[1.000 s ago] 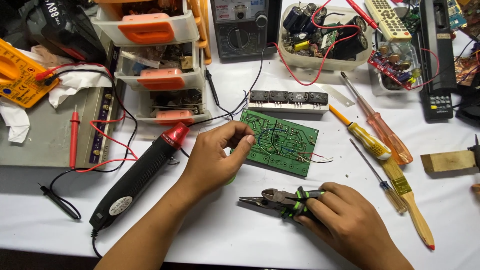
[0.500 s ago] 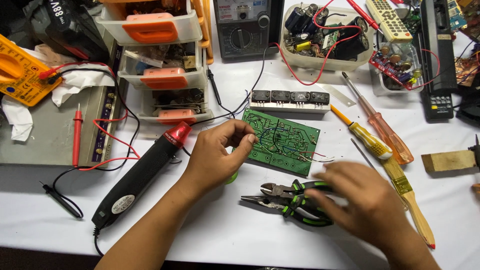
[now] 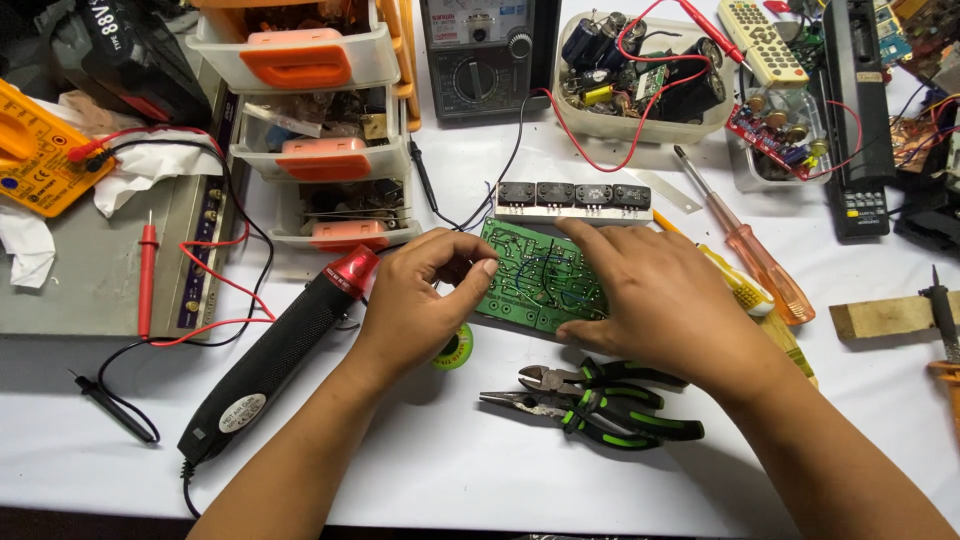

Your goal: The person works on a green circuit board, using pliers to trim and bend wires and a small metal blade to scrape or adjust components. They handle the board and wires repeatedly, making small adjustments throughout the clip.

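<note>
Head view. My left hand (image 3: 425, 300) pinches the left edge of the green circuit board (image 3: 540, 280) between thumb and curled fingers. My right hand (image 3: 655, 300) lies flat and open over the board's right half, fingers spread, gripping nothing. The board sits mid-tabletop, touching a row of black transistors on a metal strip (image 3: 572, 198) on its far side.

Labels: a white oval sticker sits low on the black hot-air tool (image 3: 280, 355), which lies slantwise toward the near left corner. A yellow multimeter (image 3: 35, 160) at the left edge carries a small blue round mark. The grey drawer unit (image 3: 320, 150) at the far edge has orange pull tabs.

Two green-handled pliers (image 3: 590, 400) lie just near of my right hand, and a solder reel (image 3: 455, 350) peeks from under my left.

Surface: white tabletop (image 3: 450, 470), crowded; nothing of the room shows beyond it.

Hidden: my right hand covers the board's right side, and the board's small parts are too fine to make out. The orange-handled screwdriver (image 3: 760, 265) is partly behind my hand.
</note>
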